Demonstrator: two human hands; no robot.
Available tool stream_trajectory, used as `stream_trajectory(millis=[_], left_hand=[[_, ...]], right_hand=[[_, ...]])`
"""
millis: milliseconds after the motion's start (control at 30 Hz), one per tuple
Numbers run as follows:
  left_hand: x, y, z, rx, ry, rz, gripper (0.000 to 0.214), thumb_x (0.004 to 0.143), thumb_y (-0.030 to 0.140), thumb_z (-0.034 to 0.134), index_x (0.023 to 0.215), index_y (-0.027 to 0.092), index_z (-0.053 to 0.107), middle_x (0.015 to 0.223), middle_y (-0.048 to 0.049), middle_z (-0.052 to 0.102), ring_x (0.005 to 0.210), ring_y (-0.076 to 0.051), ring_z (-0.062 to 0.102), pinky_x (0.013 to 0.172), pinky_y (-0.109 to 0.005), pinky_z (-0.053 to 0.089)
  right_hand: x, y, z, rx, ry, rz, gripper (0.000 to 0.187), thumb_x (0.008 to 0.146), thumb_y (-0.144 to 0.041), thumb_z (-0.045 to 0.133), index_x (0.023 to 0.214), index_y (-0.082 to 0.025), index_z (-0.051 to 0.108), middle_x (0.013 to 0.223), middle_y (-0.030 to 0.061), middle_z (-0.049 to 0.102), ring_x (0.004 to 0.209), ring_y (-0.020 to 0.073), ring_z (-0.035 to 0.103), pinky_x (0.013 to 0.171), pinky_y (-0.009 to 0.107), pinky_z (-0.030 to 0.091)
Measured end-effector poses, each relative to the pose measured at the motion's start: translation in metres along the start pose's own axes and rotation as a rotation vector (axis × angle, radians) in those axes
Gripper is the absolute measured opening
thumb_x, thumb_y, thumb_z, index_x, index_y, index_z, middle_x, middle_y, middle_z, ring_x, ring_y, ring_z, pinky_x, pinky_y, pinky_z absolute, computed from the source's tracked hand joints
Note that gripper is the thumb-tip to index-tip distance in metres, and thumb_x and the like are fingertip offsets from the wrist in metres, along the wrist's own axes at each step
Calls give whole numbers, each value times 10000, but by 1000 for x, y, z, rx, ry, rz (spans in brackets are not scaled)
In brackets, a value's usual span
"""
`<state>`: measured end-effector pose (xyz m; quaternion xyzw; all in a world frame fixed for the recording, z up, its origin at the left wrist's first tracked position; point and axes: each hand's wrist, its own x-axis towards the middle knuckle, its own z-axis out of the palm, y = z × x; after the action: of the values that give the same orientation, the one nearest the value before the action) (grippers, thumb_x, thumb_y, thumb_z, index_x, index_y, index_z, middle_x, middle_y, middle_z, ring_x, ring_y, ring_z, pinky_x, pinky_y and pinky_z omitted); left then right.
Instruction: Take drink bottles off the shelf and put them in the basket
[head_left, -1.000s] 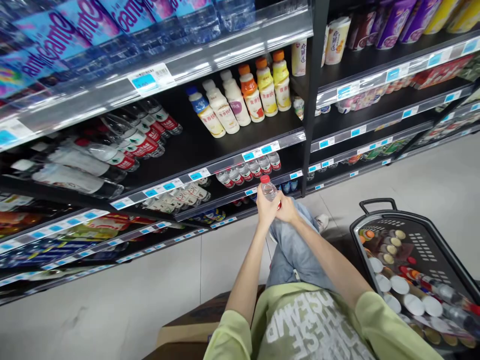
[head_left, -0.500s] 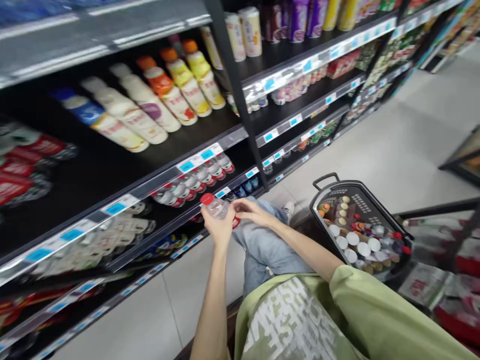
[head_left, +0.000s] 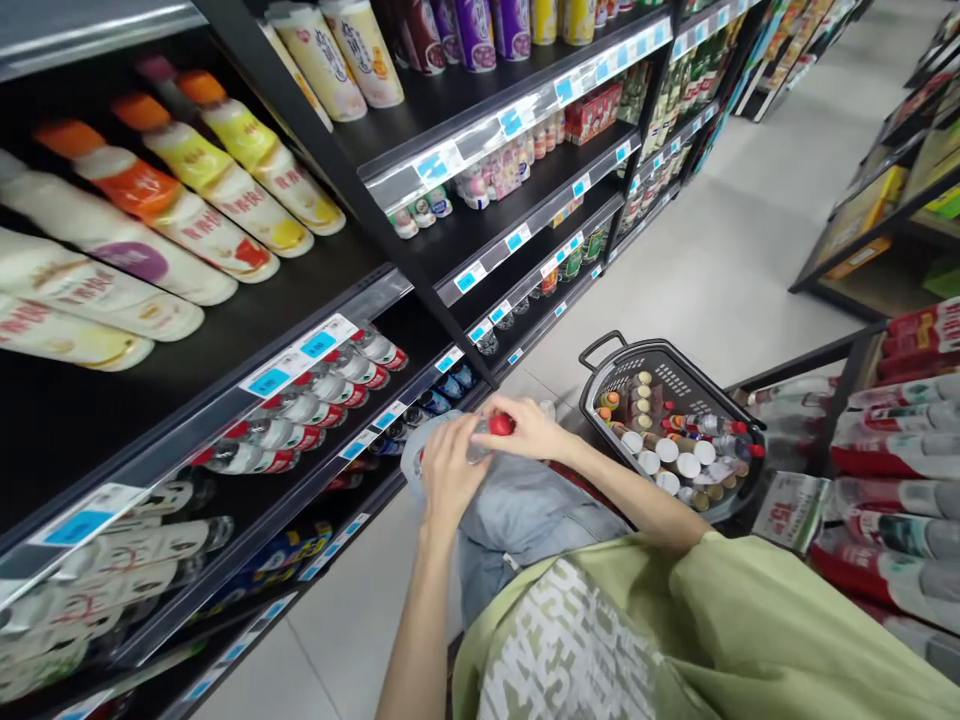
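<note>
In the head view a clear plastic bottle (head_left: 478, 452) with a red cap lies tilted above my knees, its cap toward the right. My left hand (head_left: 452, 468) wraps round the body and hides most of it, label included. Fingers of my right hand (head_left: 534, 430) close about the neck and cap end. Similar red-capped bottles (head_left: 307, 410) lie in a row on the low shelf just left of my hands. A black shopping basket (head_left: 592, 395) filled with several bottles and white-lidded containers stands to the right of my hands.
Upright white drink bottles (head_left: 255, 170) stand on the shelf above, left. Shelf edges with price tags (head_left: 319, 345) run close beside my left arm. Stacked bottles (head_left: 900, 490) lie at the right behind a price sign (head_left: 787, 510). Tiled floor (head_left: 675, 270) stretches ahead.
The bottle has turned so its red cap points right instead of up-left. My right hand has moved to the cap end, my left round the body. The view has shifted right.
</note>
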<state>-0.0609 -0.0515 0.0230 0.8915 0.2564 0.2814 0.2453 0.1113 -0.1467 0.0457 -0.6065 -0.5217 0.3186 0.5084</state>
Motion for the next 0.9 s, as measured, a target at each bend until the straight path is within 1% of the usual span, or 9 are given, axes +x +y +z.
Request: stream_trajectory(millis=[67,167,233,367,467,567,667,767,900], left_hand=[[1,9,5,-62,-135,91,465,866,287,745,1330,271,709,1308,-116,755,1238,-324,692,1097,-478,531],[7,10,14,-126,-221,134,547,905,344,749,1438,271,648,1475,-120,673,1391,-320,601,1196,-507,477],[12,-4,24,-102,-214,41,478,939,359,689,1401,239,669,1484,-133,660,1411,-322,575,1217,-525,458],[23,-45,47,17,-166,-231,250,917,304,584,1055,208,769,1166,-148,766,1179,-350,659,1094,-533,524],[30,-58,57,7,-78,-319,205,911,284,564,958,223,754,1042,-126,765,1094,-341,663,1069,-502,509],[35,-56,58,-8,67,-409,163,892,255,576,901,227,736,972,-111,740,1045,-324,665,1054,-469,497],[37,-52,52,-8,161,-478,132,880,234,586,864,229,717,944,-95,732,1006,-305,673,1029,-438,504],[38,-50,48,-5,189,-528,113,877,220,590,847,236,698,934,-73,735,985,-280,683,1014,-401,513],[39,-51,46,9,169,-558,106,879,218,595,847,227,696,932,-69,733,980,-267,693,1002,-381,522]], right_hand=[[-20,7,-23,-85,-1,21,424,945,-652,666,937,-232,609,752,-45,589,673,144,559,711,275,464],[-58,22,-63,-182,144,141,419,952,-661,641,929,-245,608,732,-29,595,643,158,561,682,288,477],[-86,36,-96,-283,253,253,418,932,-670,661,933,-255,613,757,0,627,664,179,586,675,308,497],[-138,77,-161,-435,383,416,470,866,-721,687,914,-263,598,761,33,661,643,206,619,633,341,533],[-165,118,-196,-590,418,466,488,851,-735,675,879,-257,582,805,63,705,696,224,660,710,373,565],[-175,160,-211,-698,350,535,472,859,-726,629,871,-260,556,807,86,720,734,244,676,744,385,557],[-168,199,-210,-772,191,597,366,875,-620,615,872,-270,509,853,101,737,783,253,690,765,372,539],[-157,233,-204,-877,30,654,252,886,-485,614,882,-275,474,877,89,735,808,246,693,767,344,511],[-155,268,-198,-933,-43,727,192,901,-408,622,931,-257,506,887,105,737,818,256,695,760,336,487]])
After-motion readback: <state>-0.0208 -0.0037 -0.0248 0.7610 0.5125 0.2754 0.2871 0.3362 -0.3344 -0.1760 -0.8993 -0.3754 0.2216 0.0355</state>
